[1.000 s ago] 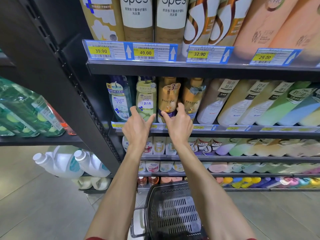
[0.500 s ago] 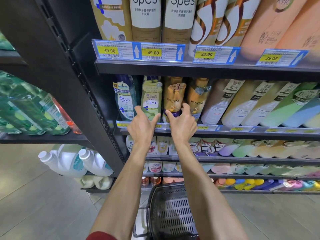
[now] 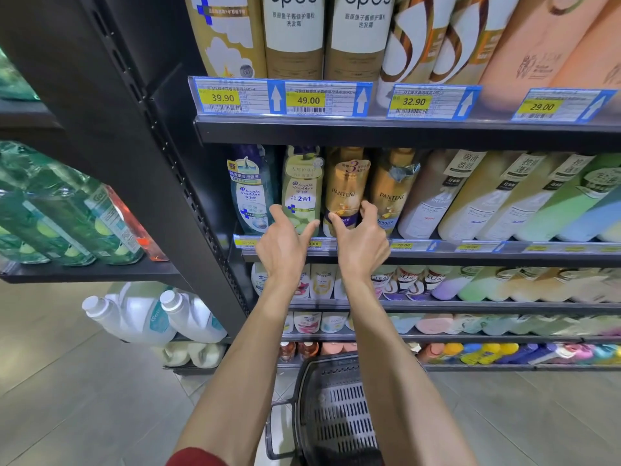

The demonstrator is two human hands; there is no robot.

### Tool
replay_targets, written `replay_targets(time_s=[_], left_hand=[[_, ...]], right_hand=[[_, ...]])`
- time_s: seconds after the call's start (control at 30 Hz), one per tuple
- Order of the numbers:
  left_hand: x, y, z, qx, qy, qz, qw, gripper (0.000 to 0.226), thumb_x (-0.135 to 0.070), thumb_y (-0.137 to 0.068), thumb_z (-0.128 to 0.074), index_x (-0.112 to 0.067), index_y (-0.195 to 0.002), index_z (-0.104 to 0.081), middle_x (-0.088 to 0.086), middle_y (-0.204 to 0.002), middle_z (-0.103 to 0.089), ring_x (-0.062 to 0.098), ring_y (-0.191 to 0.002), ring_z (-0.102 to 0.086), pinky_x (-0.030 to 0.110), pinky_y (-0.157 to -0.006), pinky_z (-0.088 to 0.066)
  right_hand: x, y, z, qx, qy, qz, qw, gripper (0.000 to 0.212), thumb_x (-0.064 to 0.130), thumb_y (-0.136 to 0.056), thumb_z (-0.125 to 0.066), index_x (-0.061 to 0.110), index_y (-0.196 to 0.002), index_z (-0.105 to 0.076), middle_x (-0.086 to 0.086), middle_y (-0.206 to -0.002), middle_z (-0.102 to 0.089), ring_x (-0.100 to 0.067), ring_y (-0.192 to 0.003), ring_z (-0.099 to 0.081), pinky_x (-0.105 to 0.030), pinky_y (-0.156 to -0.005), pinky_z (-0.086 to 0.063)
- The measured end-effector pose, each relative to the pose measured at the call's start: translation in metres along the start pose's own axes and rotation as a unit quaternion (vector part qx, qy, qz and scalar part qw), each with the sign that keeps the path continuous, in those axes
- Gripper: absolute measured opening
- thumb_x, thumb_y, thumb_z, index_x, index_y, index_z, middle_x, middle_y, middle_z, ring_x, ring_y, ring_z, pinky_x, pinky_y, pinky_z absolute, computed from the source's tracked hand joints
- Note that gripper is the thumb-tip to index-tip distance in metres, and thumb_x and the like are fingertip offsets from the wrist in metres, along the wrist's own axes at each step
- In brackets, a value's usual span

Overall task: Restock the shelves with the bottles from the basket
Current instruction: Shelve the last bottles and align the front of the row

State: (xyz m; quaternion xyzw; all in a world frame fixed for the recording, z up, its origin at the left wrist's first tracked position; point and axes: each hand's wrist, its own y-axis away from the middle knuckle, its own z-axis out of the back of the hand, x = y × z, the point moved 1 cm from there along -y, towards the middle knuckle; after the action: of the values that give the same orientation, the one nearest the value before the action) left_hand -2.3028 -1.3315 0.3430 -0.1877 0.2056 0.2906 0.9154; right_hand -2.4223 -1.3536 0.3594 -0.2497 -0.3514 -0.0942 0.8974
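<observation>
A dark plastic basket with slotted sides [image 3: 336, 415] is closest, down on the grey tiled floor [image 3: 84, 398]. A red sleeve [image 3: 198, 458] peeks in at the bottom edge. Two bare arms reach up to a black metal shelf [image 3: 470, 255] with small yellow price tags along its front.

The left hand [image 3: 285, 245] holds its pointing finger and thumb straight and wide apart. They touch the low part of a tall pale green shampoo bottle [image 3: 302, 190], one on each side. I cannot tell how its other fingers lie.

The right hand [image 3: 362, 245] has its thumb and fingers curled round the bottom of a tall gold shampoo bottle with a purple band [image 3: 346, 186]. This bottle stands upright at the front of the shelf, between the pale green shampoo bottle and a second gold bottle [image 3: 391, 193]. A blue-green bottle [image 3: 250, 193] stands at the left end of the row.

Farther right is a line of white, cream and green bottles [image 3: 504, 196]. Up above, big bottles stand behind blue and yellow price tags [image 3: 279, 97]. Far off to the left are white jugs [image 3: 151, 314].
</observation>
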Motion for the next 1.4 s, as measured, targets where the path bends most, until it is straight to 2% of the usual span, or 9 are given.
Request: replay_targets(time_s=[0.17,0.3,0.53,0.77,0.9,1.03,1.13,1.27,1.4], left_hand=[[-0.001,0.001,0.002,0.002,0.007,0.002,1.0,0.071,-0.068,-0.088,-0.06,-0.009,-0.123,-0.04,0.004,-0.08,-0.072,0.03,-0.074,-0.07,0.033,-0.055,-0.034],[0.0,0.003,0.003,0.004,0.013,-0.005,1.0,0.072,-0.067,-0.09,-0.058,-0.009,-0.129,-0.04,0.003,-0.082,-0.072,0.028,-0.076,-0.07,0.033,-0.056,-0.036],[0.009,0.004,0.011,0.017,0.075,-0.007,0.997,0.077,-0.061,-0.095,-0.056,-0.01,-0.15,-0.041,-0.005,-0.089,-0.074,0.022,-0.094,-0.069,0.04,-0.07,-0.052],[0.028,0.01,0.032,-0.03,0.132,-0.034,0.99,0.044,-0.049,-0.097,-0.061,-0.016,-0.125,-0.064,-0.005,-0.104,-0.075,0.02,-0.099,-0.067,0.033,-0.071,-0.047],[0.047,0.012,0.045,-0.082,0.201,-0.037,0.975,0.03,-0.033,-0.097,-0.067,-0.013,-0.118,-0.062,0.0,-0.109,-0.066,0.016,-0.097,-0.063,0.036,-0.084,-0.053],[0.051,0.015,0.05,-0.139,0.217,-0.055,0.965,0.041,-0.024,-0.096,-0.069,-0.009,-0.129,-0.051,0.007,-0.123,-0.052,0.021,-0.11,-0.055,0.033,-0.093,-0.048],[0.048,0.012,0.052,-0.156,0.234,-0.09,0.955,0.051,-0.018,-0.093,-0.069,-0.006,-0.137,-0.046,0.01,-0.131,-0.048,0.021,-0.125,-0.047,0.027,-0.106,-0.039],[0.045,0.001,0.05,-0.111,0.234,-0.081,0.962,0.08,-0.018,-0.092,-0.073,-0.003,-0.155,-0.026,0.016,-0.15,-0.036,0.025,-0.142,-0.033,0.029,-0.115,-0.03],[0.045,-0.01,0.043,-0.074,0.234,-0.061,0.967,0.095,-0.021,-0.091,-0.075,-0.009,-0.161,-0.012,0.013,-0.157,-0.032,0.022,-0.144,-0.031,0.03,-0.112,-0.032]], right_hand=[[-0.001,-0.001,0.001,0.029,0.006,0.001,1.0,0.064,0.056,-0.081,-0.073,0.019,-0.13,-0.056,-0.005,-0.091,-0.076,-0.031,-0.088,-0.071,-0.031,-0.063,-0.033],[-0.007,0.0,0.004,0.035,-0.012,0.023,0.999,0.062,0.048,-0.083,-0.075,0.016,-0.132,-0.056,-0.005,-0.092,-0.076,-0.027,-0.089,-0.071,-0.033,-0.065,-0.044],[-0.012,-0.005,0.01,0.049,-0.042,0.041,0.997,0.056,0.044,-0.083,-0.077,0.013,-0.128,-0.061,-0.004,-0.095,-0.075,-0.023,-0.09,-0.071,-0.033,-0.072,-0.051],[-0.016,0.006,0.021,0.03,-0.081,0.068,0.994,0.037,0.036,-0.092,-0.069,0.013,-0.121,-0.062,-0.002,-0.107,-0.07,-0.019,-0.083,-0.067,-0.034,-0.067,-0.051],[-0.01,0.026,0.022,0.051,-0.121,0.115,0.985,0.03,0.031,-0.093,-0.068,0.013,-0.117,-0.064,0.0,-0.102,-0.067,-0.012,-0.074,-0.064,-0.034,-0.063,-0.052],[0.018,0.041,0.012,0.105,-0.125,0.156,0.974,0.045,0.032,-0.092,-0.068,0.014,-0.132,-0.057,-0.001,-0.109,-0.068,-0.006,-0.076,-0.064,-0.022,-0.062,-0.039],[0.035,0.046,0.004,0.129,-0.112,0.169,0.971,0.06,0.038,-0.093,-0.065,0.016,-0.145,-0.044,-0.001,-0.13,-0.063,-0.013,-0.088,-0.067,-0.032,-0.071,-0.051],[0.048,0.04,0.001,0.104,-0.073,0.142,0.982,0.071,0.039,-0.094,-0.064,0.016,-0.152,-0.031,-0.004,-0.138,-0.058,-0.028,-0.098,-0.067,-0.039,-0.072,-0.049],[0.057,0.029,0.0,0.098,-0.043,0.133,0.985,0.071,0.04,-0.093,-0.065,0.01,-0.149,-0.033,-0.007,-0.14,-0.055,-0.032,-0.096,-0.068,-0.04,-0.07,-0.047]])
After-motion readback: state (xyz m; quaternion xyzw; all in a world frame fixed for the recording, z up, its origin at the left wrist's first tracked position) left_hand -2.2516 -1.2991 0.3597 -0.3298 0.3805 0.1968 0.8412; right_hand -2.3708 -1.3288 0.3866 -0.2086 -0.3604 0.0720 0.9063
